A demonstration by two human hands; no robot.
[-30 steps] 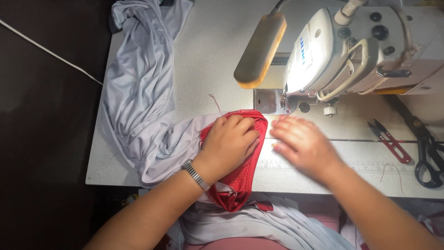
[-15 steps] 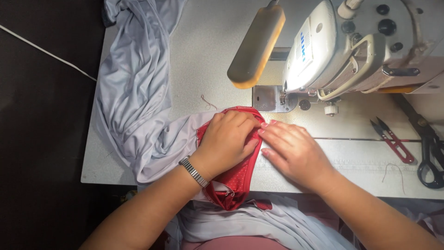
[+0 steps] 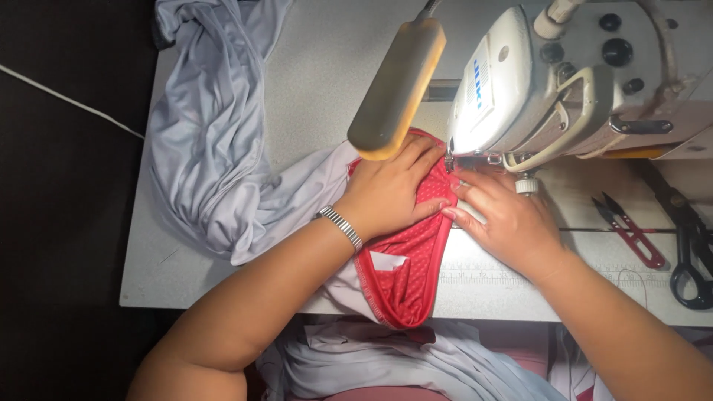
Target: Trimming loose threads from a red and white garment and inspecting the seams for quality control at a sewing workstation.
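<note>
1. My left hand (image 3: 390,189) lies flat on a piece of red dotted knit fabric (image 3: 405,267), its fingers (image 3: 425,152) spread a little and pressing down rather than clamped on anything.
2. My right hand (image 3: 505,219) rests just beside it, palm down, fingers (image 3: 468,200) close together and laid on the red cloth's edge, their tips almost touching my left hand.
3. The red fabric has a fine dotted, mesh-like weave and a rolled, ribbed hem; it runs from under the needle area of the machine down over the front edge of the pale speckled worktop (image 3: 163,267), with a small white label (image 3: 388,260) showing inside its fold.
4. A soft, smooth grey jersey cloth (image 3: 215,163) lies bunched in loose folds to the left, reaching under the red piece and hanging below the worktop.
5. The cream-coloured metal sewing machine (image 3: 564,82) stands right above my fingers, with black round knobs on top.
6. A long, flat, yellowish lamp head (image 3: 397,85) hangs over my left hand.
7. A ribbed silver metal wristband (image 3: 340,226) circles my left wrist.
8. Red-handled thread snips (image 3: 631,230) and black-handled scissors (image 3: 687,238) lie to the right.
</note>
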